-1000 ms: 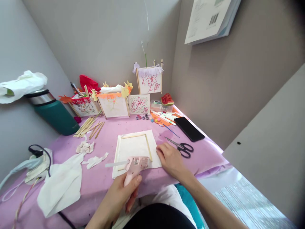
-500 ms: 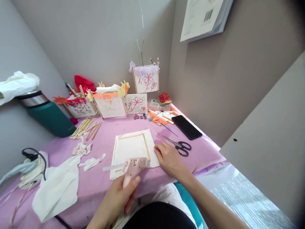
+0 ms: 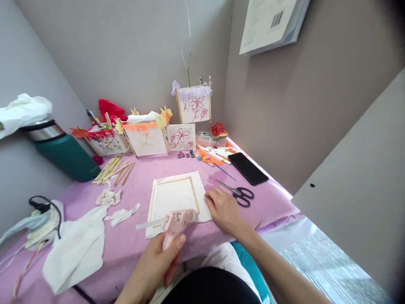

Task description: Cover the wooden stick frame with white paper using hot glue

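A white cloth (image 3: 173, 195) lies flat on the purple tablecloth, with a frame of thin wooden sticks (image 3: 194, 193) on it. My left hand (image 3: 169, 255) is wrapped round the handle of a pink glue gun (image 3: 177, 223), which has a clear glue stick out of its back end. The gun is over the front part of the cloth, its nozzle by the frame's right front corner. My right hand (image 3: 223, 209) rests at the cloth's right edge, fingers bent together; whether they pinch the edge is hidden.
Black scissors (image 3: 242, 195) lie right of my right hand, with a phone (image 3: 248, 169) and markers (image 3: 218, 154) behind. Loose sticks (image 3: 110, 171), crumpled scraps (image 3: 109, 197) and a teal bottle (image 3: 65, 156) are at the left. Decorated panels (image 3: 145, 139) stand along the back.
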### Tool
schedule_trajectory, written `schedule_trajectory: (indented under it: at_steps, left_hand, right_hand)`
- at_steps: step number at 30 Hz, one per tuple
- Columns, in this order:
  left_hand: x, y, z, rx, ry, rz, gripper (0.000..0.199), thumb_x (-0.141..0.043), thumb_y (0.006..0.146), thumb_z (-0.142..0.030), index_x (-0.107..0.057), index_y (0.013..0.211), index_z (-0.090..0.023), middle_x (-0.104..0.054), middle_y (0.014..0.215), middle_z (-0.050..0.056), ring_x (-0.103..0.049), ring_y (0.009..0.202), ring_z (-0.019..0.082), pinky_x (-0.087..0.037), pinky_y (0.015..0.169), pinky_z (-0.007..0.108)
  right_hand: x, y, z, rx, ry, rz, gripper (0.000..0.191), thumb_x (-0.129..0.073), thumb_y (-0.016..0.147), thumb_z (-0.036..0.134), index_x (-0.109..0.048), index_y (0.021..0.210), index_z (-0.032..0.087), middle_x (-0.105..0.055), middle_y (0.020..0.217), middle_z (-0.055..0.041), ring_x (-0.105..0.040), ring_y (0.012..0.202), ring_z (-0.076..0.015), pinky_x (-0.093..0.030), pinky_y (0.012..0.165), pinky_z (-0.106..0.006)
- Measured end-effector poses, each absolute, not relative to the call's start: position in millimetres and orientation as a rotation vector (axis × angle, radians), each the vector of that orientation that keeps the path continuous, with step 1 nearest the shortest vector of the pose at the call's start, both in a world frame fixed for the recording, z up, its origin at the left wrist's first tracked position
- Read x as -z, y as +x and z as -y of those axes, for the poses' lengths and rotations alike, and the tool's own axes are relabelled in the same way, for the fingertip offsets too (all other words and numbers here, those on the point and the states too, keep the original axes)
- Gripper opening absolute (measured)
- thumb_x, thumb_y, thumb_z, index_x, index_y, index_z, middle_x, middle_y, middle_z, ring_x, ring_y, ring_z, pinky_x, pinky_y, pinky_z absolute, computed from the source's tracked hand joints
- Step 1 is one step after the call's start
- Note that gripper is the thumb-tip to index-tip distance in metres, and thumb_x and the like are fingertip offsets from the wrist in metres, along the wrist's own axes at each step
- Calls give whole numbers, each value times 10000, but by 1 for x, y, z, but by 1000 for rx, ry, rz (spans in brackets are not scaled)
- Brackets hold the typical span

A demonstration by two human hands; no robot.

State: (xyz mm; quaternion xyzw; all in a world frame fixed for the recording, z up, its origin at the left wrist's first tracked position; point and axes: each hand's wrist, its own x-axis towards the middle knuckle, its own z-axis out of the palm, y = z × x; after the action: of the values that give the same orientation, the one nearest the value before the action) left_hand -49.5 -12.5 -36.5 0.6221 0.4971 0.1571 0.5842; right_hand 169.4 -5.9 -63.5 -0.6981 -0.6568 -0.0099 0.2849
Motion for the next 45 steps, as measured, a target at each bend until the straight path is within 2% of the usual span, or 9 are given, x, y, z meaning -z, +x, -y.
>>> schedule_trajectory:
  at_steps: [12, 19, 23, 36, 45]
  left_hand:
    - [35, -52, 15, -372, 1505, -1218, 475, -470, 815, -631, -422, 582, -220, -369, 317, -78, -335, 358, 101, -305, 464, 243]
    - [32, -57, 16, -349, 1560, -1227, 537, -446, 822, -638, -401, 484, -224, -344, 315, -62, -371, 376, 110, -351, 503, 257]
    - [30, -62, 16, -343, 1576, -1245, 520, -447, 821, -642, -420, 515, -223, -383, 334, -53, -390, 392, 119, -354, 512, 259]
    - [34, -82, 21, -434, 1490, -1367, 552, -474, 767, -715, -427, 548, -211, -338, 311, -72, -296, 342, 89, -245, 444, 239]
    - [35, -99, 23, -477, 1482, -1371, 561, -467, 791, -696, -397, 517, -212, -326, 295, -65, -270, 337, 78, -225, 445, 235]
  right_hand:
    - [61, 169, 7, 25, -1862, 1761, 153, -499, 916, 205, -650, 924, 178, -652, 901, -49, -613, 819, -185, -429, 725, -285]
    - [64, 170, 6, 33, -1865, 1752, 158, -492, 918, 212, -648, 924, 187, -655, 900, -45, -613, 810, -183, -427, 714, -285]
    - [66, 170, 7, 37, -1864, 1750, 163, -484, 920, 212, -646, 922, 189, -656, 897, -45, -614, 817, -184, -424, 713, -283]
    - [67, 171, 5, 68, -1840, 1755, 147, -496, 908, 211, -641, 904, 192, -659, 889, -40, -617, 803, -186, -405, 666, -279]
    - [69, 171, 5, 78, -1842, 1758, 160, -479, 914, 223, -637, 901, 199, -658, 884, -39, -617, 799, -190, -402, 671, -284]
